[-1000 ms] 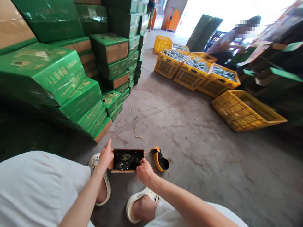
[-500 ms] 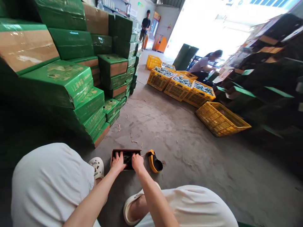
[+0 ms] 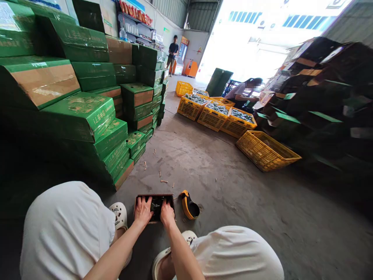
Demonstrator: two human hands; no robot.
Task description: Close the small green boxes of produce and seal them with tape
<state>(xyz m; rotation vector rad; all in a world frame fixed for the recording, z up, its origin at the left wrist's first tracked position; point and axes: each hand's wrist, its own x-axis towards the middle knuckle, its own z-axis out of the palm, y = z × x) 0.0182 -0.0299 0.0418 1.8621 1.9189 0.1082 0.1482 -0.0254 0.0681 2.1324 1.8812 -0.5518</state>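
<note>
Resting inside the box (image 3: 156, 222), left hand (image 3: 143, 210) and right hand (image 3: 167, 212) flank dark contents (image 3: 156, 205).

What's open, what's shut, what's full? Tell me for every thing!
Small box: open, dark contents
Left hand: fingers spread, in box
Right hand: fingers down in box
Green boxes: stacked, front ones closed
Three crates: filled
Nearest crate: open, contents unclear
Yellow-black thing: lying on floor
Shoes: worn
</note>
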